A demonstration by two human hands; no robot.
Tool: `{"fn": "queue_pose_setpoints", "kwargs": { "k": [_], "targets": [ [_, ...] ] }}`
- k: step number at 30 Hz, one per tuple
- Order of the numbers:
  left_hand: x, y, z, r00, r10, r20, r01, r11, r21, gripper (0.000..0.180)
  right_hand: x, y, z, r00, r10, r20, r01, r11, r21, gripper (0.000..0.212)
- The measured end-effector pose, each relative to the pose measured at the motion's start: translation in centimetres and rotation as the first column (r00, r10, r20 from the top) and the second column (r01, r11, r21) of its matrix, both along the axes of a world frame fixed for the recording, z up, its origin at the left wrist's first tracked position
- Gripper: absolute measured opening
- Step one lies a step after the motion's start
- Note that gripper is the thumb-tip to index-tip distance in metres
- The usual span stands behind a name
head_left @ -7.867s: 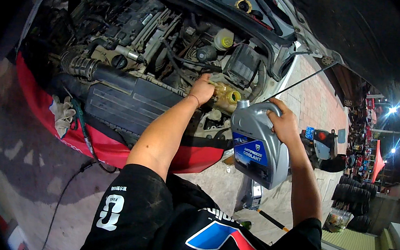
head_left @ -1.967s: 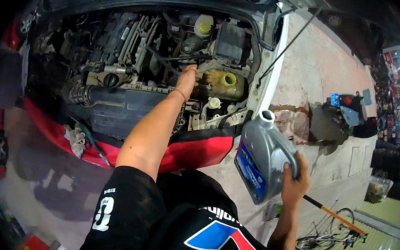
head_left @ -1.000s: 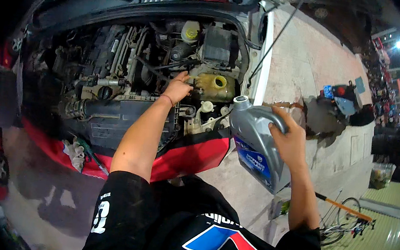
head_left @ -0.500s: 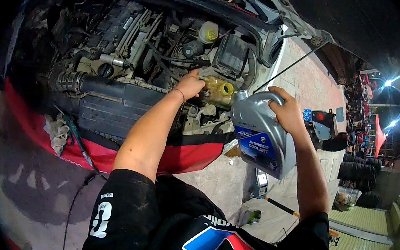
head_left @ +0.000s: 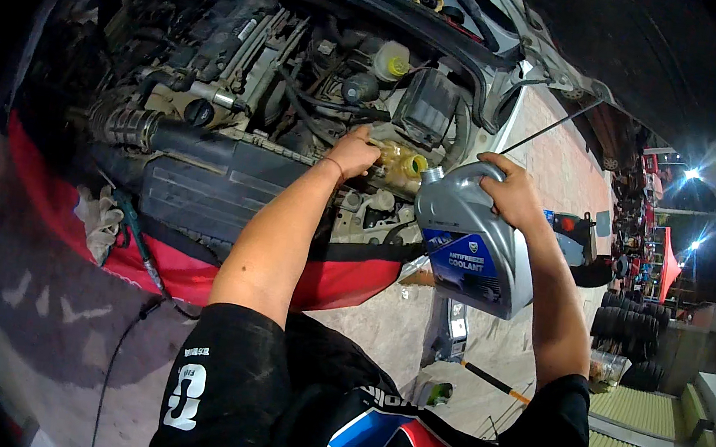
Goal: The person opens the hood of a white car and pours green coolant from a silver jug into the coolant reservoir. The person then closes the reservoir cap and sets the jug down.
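Observation:
My right hand (head_left: 511,194) is wrapped round the top handle of a grey plastic coolant jug (head_left: 507,257) with a blue label. The jug leans slightly left, its uncapped-looking spout close beside the neck of a yellowed, translucent coolant reservoir (head_left: 397,173). That neck is uncapped, with a yellow-green rim. I cannot tell whether spout and neck touch, and no stream of liquid shows between them. With curled fingers my left hand (head_left: 353,153) grips the left end of the reservoir; its fingertips are partly hidden.
Around the reservoir lie hoses, a black box (head_left: 429,107) and a yellow-capped white bottle (head_left: 391,61). A prop rod (head_left: 551,126) slants up at right. A red cover (head_left: 343,285) drapes the front edge, with gloves (head_left: 99,225) and a corded tool (head_left: 136,239) on it.
The view has shifted a little, moving the engine bay rightward in the picture. The jug's spout sits slightly closer to the reservoir neck. Both hands keep their holds.

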State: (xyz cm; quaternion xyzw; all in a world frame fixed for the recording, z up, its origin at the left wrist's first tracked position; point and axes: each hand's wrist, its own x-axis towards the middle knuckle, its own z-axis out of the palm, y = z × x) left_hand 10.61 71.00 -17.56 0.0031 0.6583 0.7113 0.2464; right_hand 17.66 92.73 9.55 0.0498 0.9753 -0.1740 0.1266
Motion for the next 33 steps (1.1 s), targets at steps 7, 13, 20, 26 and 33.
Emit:
{"fn": "queue_pose_setpoints", "kwargs": {
  "k": [7, 13, 20, 26, 33],
  "targets": [
    [-0.1, 0.3, -1.4, 0.995, 0.084, -0.051, -0.08, 0.994, 0.074, 0.047, -1.2, -0.7, 0.1, 0.999, 0.041, 0.029, -0.042, 0.998, 0.043, 0.042],
    [0.1, 0.3, -1.0, 0.991, 0.117, -0.059, -0.109, 0.986, 0.125, 0.043, -1.7, -1.2, 0.3, 0.996, 0.074, 0.053, -0.079, 0.992, 0.102, 0.042],
    [0.3, 0.6, -0.7, 0.989, 0.139, -0.047, -0.136, 0.989, 0.066, 0.063, -2.2, -1.3, 0.3, 0.994, 0.082, 0.077, -0.092, 0.986, 0.136, 0.044],
    [0.0, 0.1, -1.4, 0.991, 0.121, -0.063, -0.116, 0.99, 0.08, 0.069, -2.4, -1.8, 0.4, 0.991, 0.111, 0.068, -0.118, 0.987, 0.11, 0.042],
    [-0.6, -0.2, -1.3, 1.0, -0.008, -0.028, 0.009, 0.999, 0.033, 0.07, -2.8, -1.6, 0.7, 0.98, 0.195, 0.042, -0.199, 0.964, 0.174, 0.044]
  ]
}}
